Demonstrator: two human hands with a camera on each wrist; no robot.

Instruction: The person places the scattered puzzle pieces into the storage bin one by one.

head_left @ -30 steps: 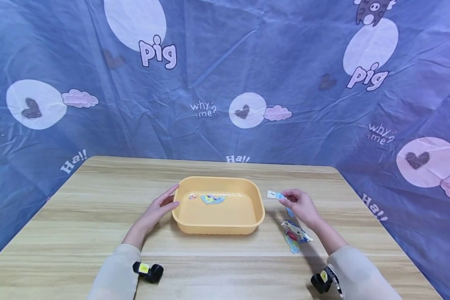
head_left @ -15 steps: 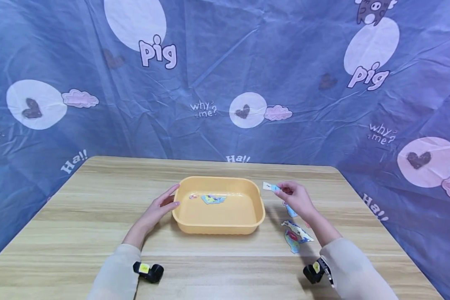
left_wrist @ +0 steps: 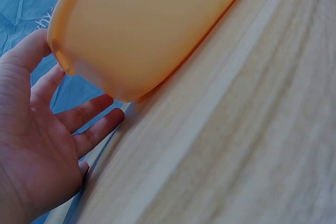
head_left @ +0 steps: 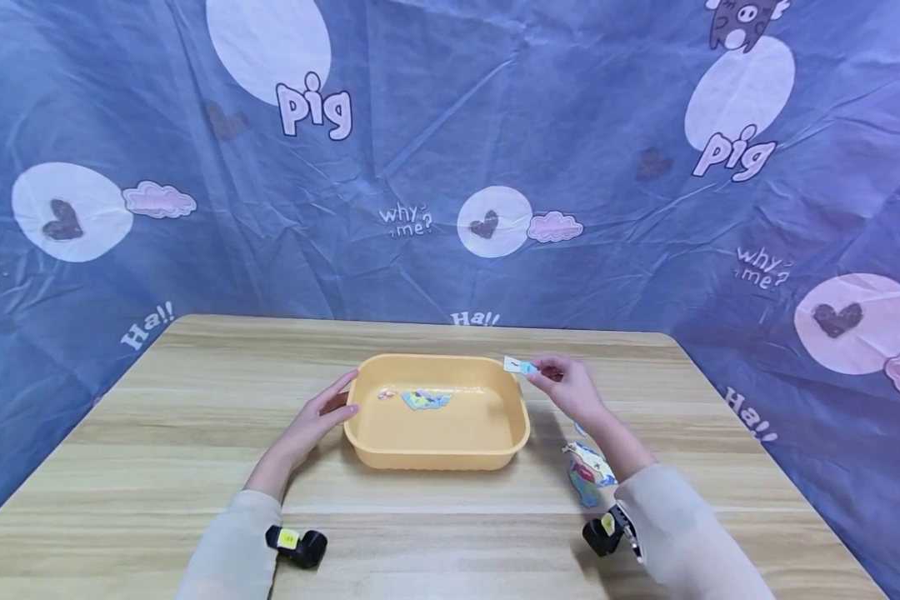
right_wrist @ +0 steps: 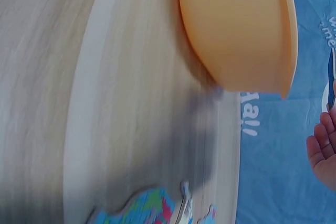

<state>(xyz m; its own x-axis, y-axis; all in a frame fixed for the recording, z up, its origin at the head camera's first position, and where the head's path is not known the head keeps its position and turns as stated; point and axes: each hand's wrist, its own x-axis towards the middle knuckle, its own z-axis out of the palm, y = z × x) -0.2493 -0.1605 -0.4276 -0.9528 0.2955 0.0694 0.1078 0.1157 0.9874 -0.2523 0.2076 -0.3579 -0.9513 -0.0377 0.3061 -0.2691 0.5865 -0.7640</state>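
Observation:
A shallow yellow-orange plastic tray [head_left: 435, 460] stands mid-table. Inside lie a colourful, irregular puzzle piece [head_left: 426, 401] and a small pinkish one [head_left: 386, 394]. My left hand [head_left: 317, 421] holds the tray's left rim by thumb and fingers; in the left wrist view the lower fingers [left_wrist: 100, 129] spread beside its outer wall. My right hand [head_left: 570, 388] pinches a flat white and light-blue puzzle piece [head_left: 520, 366] over the right rim. The right wrist view shows only part of that hand [right_wrist: 323, 148] and a dark edge of the piece [right_wrist: 332, 77].
Right of the tray, several coloured puzzle pieces [head_left: 587, 475] lie overlapping on the wooden table [head_left: 420, 533], with a blue one [head_left: 581, 430] partly hidden behind my right forearm. A blue printed cloth [head_left: 390, 275] hangs behind the table.
My right hand has carried the white and light-blue puzzle piece left and away from me, from beside the tray to over its right rim. The left hand and tray have stayed put.

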